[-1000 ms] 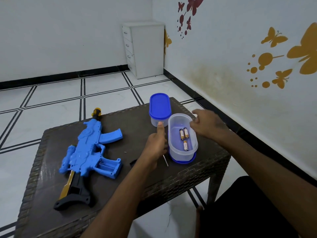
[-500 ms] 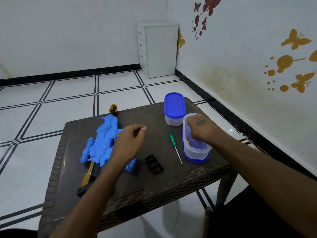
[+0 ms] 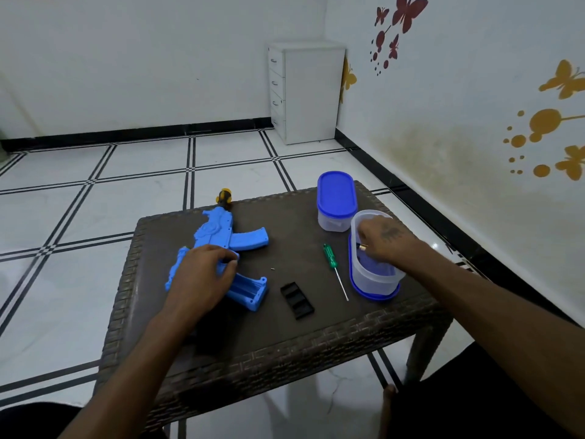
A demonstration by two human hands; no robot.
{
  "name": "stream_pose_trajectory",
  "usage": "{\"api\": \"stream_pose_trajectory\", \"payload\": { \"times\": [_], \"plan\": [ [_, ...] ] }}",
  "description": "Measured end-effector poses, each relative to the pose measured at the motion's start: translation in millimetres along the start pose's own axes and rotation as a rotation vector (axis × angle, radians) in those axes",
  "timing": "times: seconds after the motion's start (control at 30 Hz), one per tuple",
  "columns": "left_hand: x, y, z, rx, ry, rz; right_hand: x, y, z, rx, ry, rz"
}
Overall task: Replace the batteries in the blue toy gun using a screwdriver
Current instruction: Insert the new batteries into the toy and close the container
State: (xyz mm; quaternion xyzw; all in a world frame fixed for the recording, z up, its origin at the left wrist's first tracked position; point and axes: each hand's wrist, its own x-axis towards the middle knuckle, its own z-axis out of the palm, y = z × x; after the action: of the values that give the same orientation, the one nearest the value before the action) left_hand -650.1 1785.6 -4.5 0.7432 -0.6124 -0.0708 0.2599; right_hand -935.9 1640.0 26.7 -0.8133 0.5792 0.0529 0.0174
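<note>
Two hands are busy over the dark woven table (image 3: 316,337). The left hand (image 3: 202,277) rests on the middle of the blue toy gun (image 3: 221,236), which lies flat on the left part of the table with its yellow muzzle pointing to the far side. The fingers (image 3: 229,256) of this hand are curled over the gun body, with the thumb tip against it. Just to the near right of these fingers the open battery compartment (image 3: 248,288) shows, and I see no batteries in it.

The right hand (image 3: 384,240) reaches down into the clear open container (image 3: 372,280) at the right side of the table. Its fingertips are together on a small battery (image 3: 362,247) with a gold end, inside the container.

Between the gun and the container lie the black compartment cover (image 3: 297,300), a tiny screw (image 3: 272,268) and the green-handled screwdriver (image 3: 335,269), all well apart from both hands. A second container with a blue lid (image 3: 336,194) stands just beyond the open one.
</note>
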Motion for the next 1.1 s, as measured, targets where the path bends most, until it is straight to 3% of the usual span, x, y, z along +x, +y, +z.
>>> {"api": "stream_pose_trajectory", "payload": {
  "times": [0.2,0.3,0.47,0.6,0.83,1.1],
  "plan": [
    [-1,-26,-1,0.122,-0.047,-0.068,1,12,-9,0.003,0.196,0.032],
    [-2,-34,1,0.119,-0.091,-0.097,-6,3,-22,0.147,0.292,-0.072],
    [-4,-34,0,0.048,-0.110,-0.130,-25,-49,-35,0.389,0.219,-0.373],
    [-6,-33,-2,0.024,-0.130,-0.150,-36,-92,-19,0.517,0.098,-0.485],
    [-6,-32,-2,-0.077,-0.125,-0.209,-37,-135,11,0.567,0.011,-0.497],
    [-5,-36,4,-0.116,-0.101,-0.220,-37,-139,16,0.511,0.037,-0.436]
  ]
}}
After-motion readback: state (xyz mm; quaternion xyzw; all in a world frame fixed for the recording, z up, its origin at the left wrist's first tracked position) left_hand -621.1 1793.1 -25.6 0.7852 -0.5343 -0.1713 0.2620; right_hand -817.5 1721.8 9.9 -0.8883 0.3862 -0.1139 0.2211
